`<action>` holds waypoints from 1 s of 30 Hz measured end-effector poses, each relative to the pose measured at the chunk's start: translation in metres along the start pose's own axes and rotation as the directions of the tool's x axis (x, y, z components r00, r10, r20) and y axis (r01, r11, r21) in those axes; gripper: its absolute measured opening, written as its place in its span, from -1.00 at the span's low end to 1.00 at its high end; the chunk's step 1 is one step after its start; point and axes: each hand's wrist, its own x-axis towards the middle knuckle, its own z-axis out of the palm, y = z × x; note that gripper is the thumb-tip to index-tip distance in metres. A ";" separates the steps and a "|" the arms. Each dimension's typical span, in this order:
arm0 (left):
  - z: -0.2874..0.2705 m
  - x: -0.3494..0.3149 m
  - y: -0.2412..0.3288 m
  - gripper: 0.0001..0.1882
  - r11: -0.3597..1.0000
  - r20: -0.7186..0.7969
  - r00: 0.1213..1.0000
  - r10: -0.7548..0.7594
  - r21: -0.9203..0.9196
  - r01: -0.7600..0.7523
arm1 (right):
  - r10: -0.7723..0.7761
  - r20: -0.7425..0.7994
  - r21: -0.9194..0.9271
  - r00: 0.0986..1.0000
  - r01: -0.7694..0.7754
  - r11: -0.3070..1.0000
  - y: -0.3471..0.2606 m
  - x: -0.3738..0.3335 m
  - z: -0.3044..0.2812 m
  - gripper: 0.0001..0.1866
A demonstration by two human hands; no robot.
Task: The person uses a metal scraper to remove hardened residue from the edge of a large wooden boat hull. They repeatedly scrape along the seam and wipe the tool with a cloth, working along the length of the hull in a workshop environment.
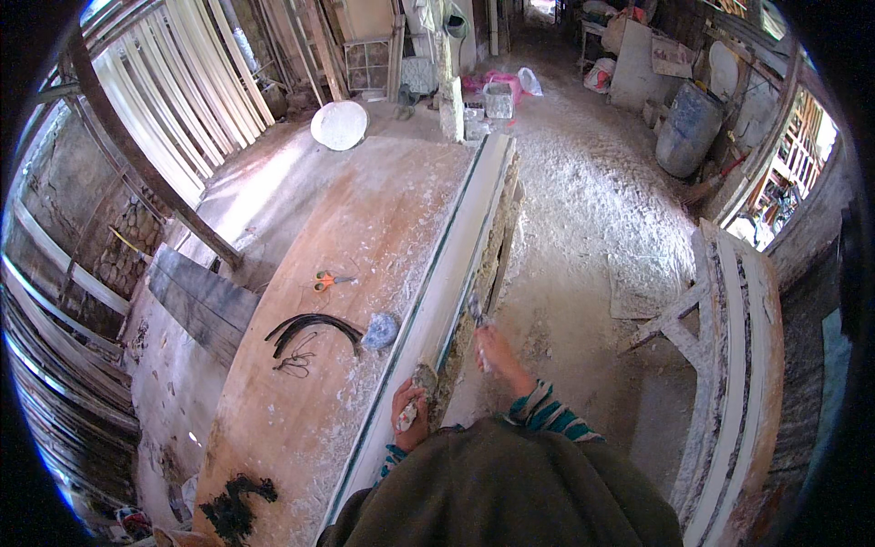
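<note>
My left hand [409,415] is closed around the white-smeared handle of a grey, plaster-caked tool [425,377]; its exact kind is hard to make out. That tool lies at the right edge of a long white moulding strip [428,305] bordered by dark green edges. Right of the strip, my right hand [497,351] grips a slim tool with a dark, narrow blade [476,308], pointing away from me beside the strip's rough outer edge. Left of the strip, a bluish-white lump [379,331] rests on the plaster-spattered brown tabletop [310,264].
Orange-handled scissors [330,281], bent black strips [314,323] and a black tangle [239,506] lie on the tabletop. A curved moulding on a wooden stand [729,365] is at right. A blue drum [690,129], a post [451,100] and a white round basin [339,125] stand farther off.
</note>
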 end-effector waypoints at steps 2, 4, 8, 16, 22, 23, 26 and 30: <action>-0.001 0.001 0.002 -0.86 0.998 0.009 1.000 -0.030 0.051 0.029 | 0.034 -0.003 0.074 0.999 -0.034 0.997 0.008 -0.017 0.015 -0.73; 0.000 0.002 0.008 -0.85 0.997 0.019 0.999 -0.039 0.070 0.038 | 0.037 -0.018 0.079 0.999 -0.035 0.996 0.007 -0.023 0.020 -0.74; -0.001 0.004 0.013 -0.85 0.995 0.016 0.999 -0.045 0.092 0.044 | 0.065 -0.005 0.077 0.998 -0.064 0.995 -0.002 -0.031 0.023 -0.68; -0.001 0.000 -0.006 -0.89 1.000 -0.011 1.000 -0.013 0.014 0.013 | -0.029 -0.020 -0.048 0.999 0.028 0.998 0.028 -0.009 0.024 -0.72; 0.003 0.007 0.000 -0.89 0.998 -0.009 0.998 -0.068 -0.020 0.068 | -0.201 -0.183 0.021 0.962 0.208 0.978 -0.047 0.093 -0.012 -0.72; 0.004 0.010 0.000 -0.89 0.998 -0.006 0.998 -0.068 -0.014 0.068 | -0.251 -0.217 0.054 0.943 0.268 0.962 -0.072 0.091 -0.013 -0.71; 0.027 0.031 0.003 -0.88 0.998 0.025 0.999 -0.038 -0.055 0.040 | -0.234 -0.195 0.108 0.953 0.258 0.960 -0.116 0.065 -0.040 -0.71; 0.084 0.081 0.004 -0.83 0.998 0.035 0.998 0.046 -0.055 -0.044 | -0.193 -0.180 0.131 0.965 0.217 0.967 -0.089 0.030 -0.083 -0.70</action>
